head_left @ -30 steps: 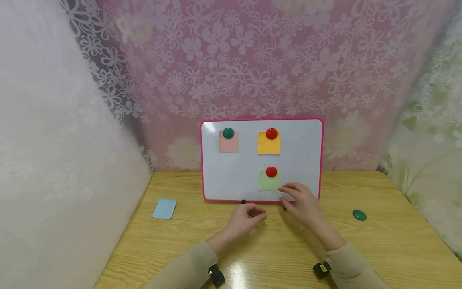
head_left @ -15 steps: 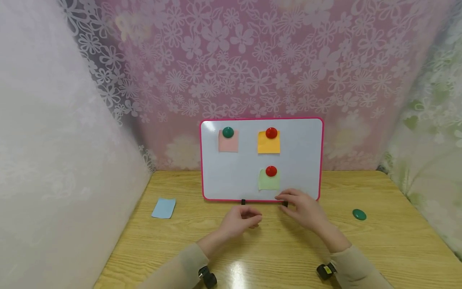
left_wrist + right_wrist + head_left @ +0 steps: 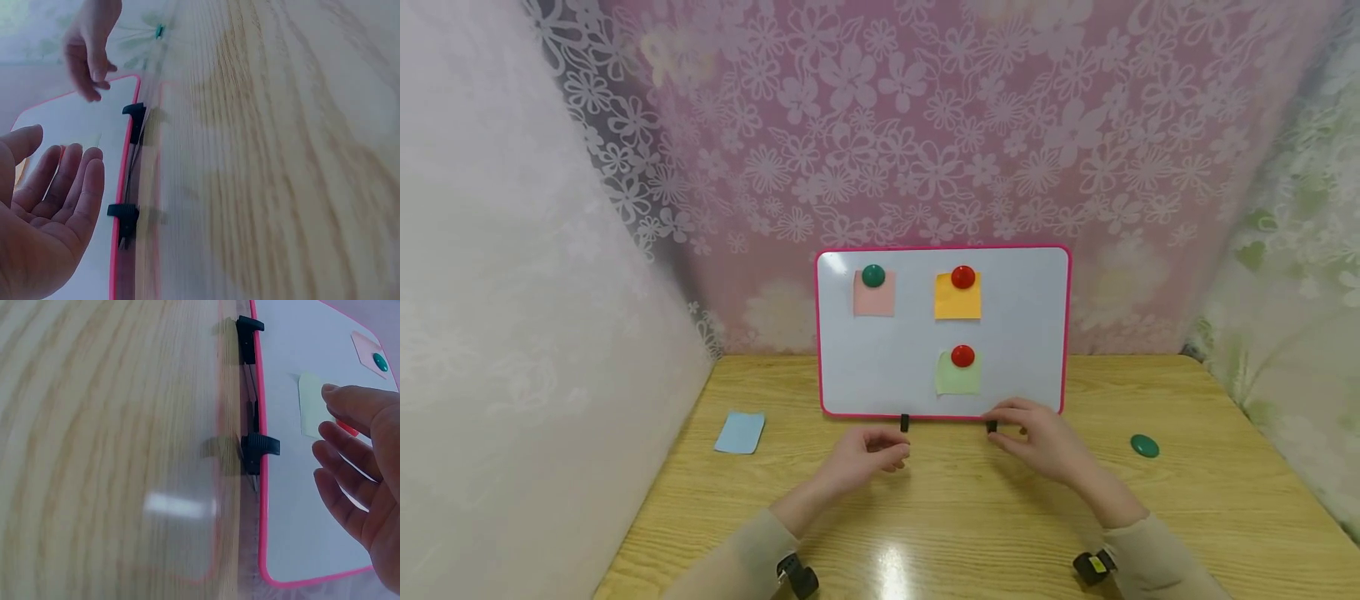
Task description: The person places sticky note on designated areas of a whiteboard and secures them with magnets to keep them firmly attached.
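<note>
Hands [image 3: 865,457] [image 3: 1043,435] hover empty before whiteboard [image 3: 1022,333]

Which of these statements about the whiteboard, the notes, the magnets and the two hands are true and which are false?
1. Three sticky notes are pinned on the whiteboard. True.
2. The pink note is held by a red magnet. False: a green magnet holds it.
3. A blue note lies on the table, left of the board. True.
4. The right hand grips the loose green magnet. False: that magnet lies alone on the table, off to the right of the hand.
5. The left hand holds a note. False: it holds nothing, fingers relaxed.
6. The green note sits below the orange note. True.
</note>
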A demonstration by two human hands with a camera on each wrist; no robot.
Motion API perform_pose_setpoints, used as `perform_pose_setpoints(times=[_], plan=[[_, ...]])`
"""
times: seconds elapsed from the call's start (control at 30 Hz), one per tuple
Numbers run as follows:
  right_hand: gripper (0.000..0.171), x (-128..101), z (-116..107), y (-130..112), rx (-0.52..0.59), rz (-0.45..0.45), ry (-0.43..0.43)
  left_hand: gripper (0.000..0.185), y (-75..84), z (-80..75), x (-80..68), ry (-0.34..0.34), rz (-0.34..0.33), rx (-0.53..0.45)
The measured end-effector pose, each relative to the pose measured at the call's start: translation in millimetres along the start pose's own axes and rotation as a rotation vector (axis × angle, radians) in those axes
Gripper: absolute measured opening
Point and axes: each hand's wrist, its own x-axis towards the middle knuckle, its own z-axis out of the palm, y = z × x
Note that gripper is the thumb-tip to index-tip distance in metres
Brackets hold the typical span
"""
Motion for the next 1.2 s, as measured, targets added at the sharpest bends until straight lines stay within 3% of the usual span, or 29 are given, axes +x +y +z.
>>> perform_pose_setpoints(times=[0.27, 0.67, 1.0, 1.2], plan=[[0.028, -15, -15, 12, -0.029, 0.018, 0.007, 0.037, -3.4, -33.9, -18.8, 0.037, -0.006, 0.013], [0.028, -48, -50, 41, -0.126, 0.108, -0.048, 0.041, -3.6, -91.3, -62.5, 0.252, -0.075, 0.039], [0.031, -69, -64, 71, -0.141, 0.156, -0.039, 0.036, -6.3, -121.3, -84.3, 0.378, -0.11, 0.063], [0.033, -85, -80, 93, -0.204, 0.18, -0.027, 0.034, -15.8, -138.9, -95.7, 0.444, -0.126, 0.147]])
